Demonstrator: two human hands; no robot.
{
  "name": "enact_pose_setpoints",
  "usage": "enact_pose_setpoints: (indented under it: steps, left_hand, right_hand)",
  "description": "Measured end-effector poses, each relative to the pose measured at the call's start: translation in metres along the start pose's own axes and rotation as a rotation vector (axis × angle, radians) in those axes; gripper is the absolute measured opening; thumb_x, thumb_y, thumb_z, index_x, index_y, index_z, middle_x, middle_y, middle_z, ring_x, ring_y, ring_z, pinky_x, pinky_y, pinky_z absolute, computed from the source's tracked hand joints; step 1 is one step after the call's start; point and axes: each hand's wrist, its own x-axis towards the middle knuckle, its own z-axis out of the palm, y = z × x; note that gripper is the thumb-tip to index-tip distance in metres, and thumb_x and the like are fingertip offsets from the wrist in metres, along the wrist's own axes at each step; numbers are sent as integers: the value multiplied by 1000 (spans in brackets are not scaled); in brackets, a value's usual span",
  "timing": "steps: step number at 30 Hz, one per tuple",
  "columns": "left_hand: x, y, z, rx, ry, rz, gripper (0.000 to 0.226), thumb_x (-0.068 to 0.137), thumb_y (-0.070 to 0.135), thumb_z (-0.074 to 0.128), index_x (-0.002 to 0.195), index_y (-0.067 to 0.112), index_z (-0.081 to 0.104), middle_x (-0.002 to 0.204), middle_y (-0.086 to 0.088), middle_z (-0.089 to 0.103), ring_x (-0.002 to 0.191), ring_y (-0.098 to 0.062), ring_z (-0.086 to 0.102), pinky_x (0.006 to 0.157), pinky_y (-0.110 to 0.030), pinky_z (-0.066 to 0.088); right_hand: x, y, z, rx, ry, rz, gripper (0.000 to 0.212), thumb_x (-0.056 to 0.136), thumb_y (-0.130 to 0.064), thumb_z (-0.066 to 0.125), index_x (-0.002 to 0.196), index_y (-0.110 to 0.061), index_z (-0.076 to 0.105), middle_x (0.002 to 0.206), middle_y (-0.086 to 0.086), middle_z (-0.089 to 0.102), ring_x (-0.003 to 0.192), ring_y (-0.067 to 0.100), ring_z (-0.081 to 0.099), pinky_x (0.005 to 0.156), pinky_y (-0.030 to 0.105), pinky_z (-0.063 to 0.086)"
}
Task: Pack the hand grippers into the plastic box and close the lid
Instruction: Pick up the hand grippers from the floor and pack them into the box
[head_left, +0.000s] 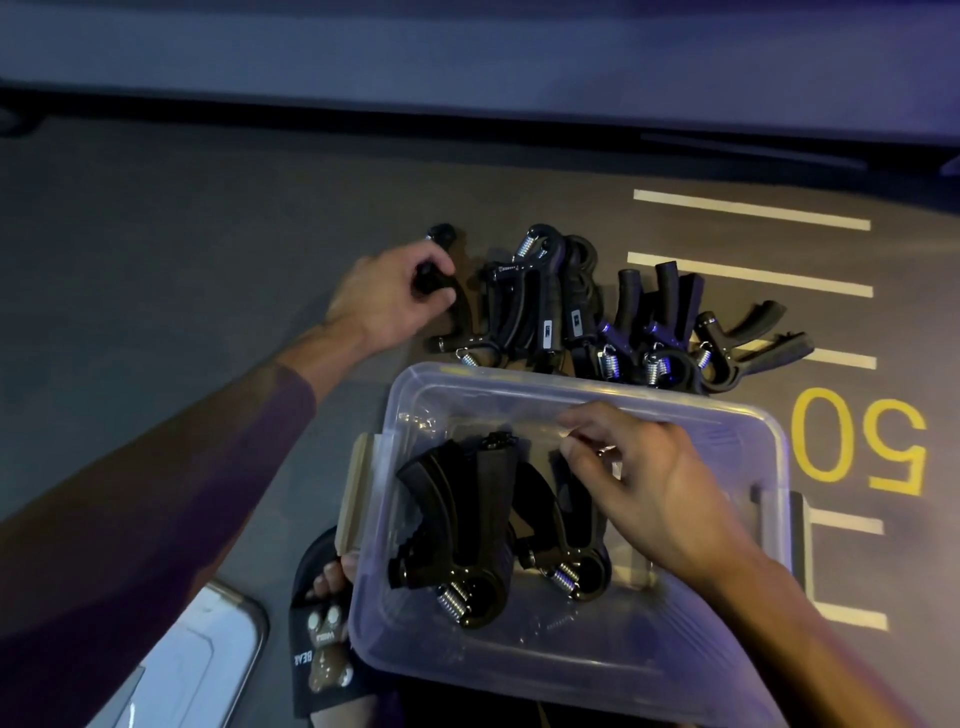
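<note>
A clear plastic box (769, 431) stands open on the floor in front of me. Inside it lie two black hand grippers, one on the left (457, 525) and one on the right (571, 551), springs toward me. My right hand (649, 478) reaches into the box above the right one, its fingers bent over the handle tips. My left hand (389, 296) grips the handle of a black hand gripper (457, 322) at the left end of a row of several more hand grippers (623, 322) lying on the floor just beyond the box.
The white box lid (192, 660) lies at the lower left. A foot in a black slipper (327, 623) sits beside the box's left wall. The grey floor carries white lines and a yellow "50" (862, 441) on the right. A dark ledge runs along the far side.
</note>
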Motion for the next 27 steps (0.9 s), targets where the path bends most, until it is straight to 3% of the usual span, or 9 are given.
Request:
enact_pose_setpoints:
  steps: [2, 4, 6, 9, 13, 15, 19, 23, 27]
  left_hand:
    - [-10, 3, -13, -146, 187, 13, 19, 91, 37, 71, 108, 33, 65, 71, 16, 57, 65, -10, 55, 77, -28, 48]
    - [-24, 12, -29, -285, 344, 42, 17, 92, 34, 68, 108, 31, 64, 63, 15, 55, 56, -3, 48, 66, -23, 45]
    - [-47, 28, -46, -326, 402, 148, 17, 94, 33, 66, 110, 32, 62, 69, 16, 58, 56, -5, 45, 60, -21, 42]
    - [-88, 58, -68, -300, 401, 360, 16, 99, 36, 64, 114, 34, 60, 85, 14, 61, 65, -12, 49, 63, -25, 43]
    - [-130, 92, -79, -320, 317, 496, 17, 102, 36, 59, 118, 31, 59, 99, 28, 60, 77, -3, 56, 72, -16, 43]
    - [-144, 101, -76, -284, 215, 534, 19, 102, 34, 57, 121, 29, 60, 102, 28, 61, 85, -2, 61, 77, -18, 44]
    - [-162, 112, -56, -263, 89, 561, 20, 101, 33, 59, 122, 32, 60, 103, 19, 65, 87, -8, 63, 82, -25, 47]
    - [-161, 102, -42, -200, 60, 518, 37, 103, 35, 57, 139, 34, 52, 113, 16, 64, 104, -8, 60, 95, -28, 46]
    - [-155, 75, -24, -180, 166, 390, 41, 104, 29, 54, 145, 27, 50, 124, 14, 61, 118, -6, 55, 104, -34, 43]
  right_hand:
    - [-3, -3, -1, 51, 56, -26, 18, 93, -23, 64, 111, -25, 68, 97, -17, 75, 91, -1, 67, 77, 5, 44]
    - [-8, -7, -4, 117, 132, -71, 17, 93, -21, 65, 109, -25, 69, 96, -19, 74, 90, -3, 67, 80, 11, 49]
    - [-13, -13, -8, 197, 216, -108, 17, 94, -25, 65, 111, -27, 68, 98, -20, 72, 93, -3, 67, 81, 11, 50]
    - [-19, -22, -18, 262, 357, -160, 22, 96, -31, 63, 117, -30, 65, 103, -21, 69, 96, 2, 67, 80, 8, 48]
    - [-25, -30, -29, 214, 465, -242, 36, 95, -35, 63, 129, -24, 60, 121, -9, 62, 109, 7, 61, 91, 24, 49]
    - [-29, -33, -33, 122, 448, -296, 42, 92, -38, 65, 131, -22, 59, 127, -4, 60, 117, 9, 57, 96, 26, 46]
    - [-42, -39, -33, 151, 333, -367, 35, 88, -37, 69, 119, -21, 65, 105, -10, 65, 98, 2, 61, 82, 15, 45]
    - [-50, -26, -36, 224, 243, -193, 20, 86, -40, 73, 103, -32, 67, 84, -19, 69, 79, 4, 66, 65, 12, 48]
    - [-51, 13, -20, 156, 139, 146, 14, 83, -35, 76, 85, -23, 68, 72, -11, 71, 66, 3, 66, 59, 12, 47]
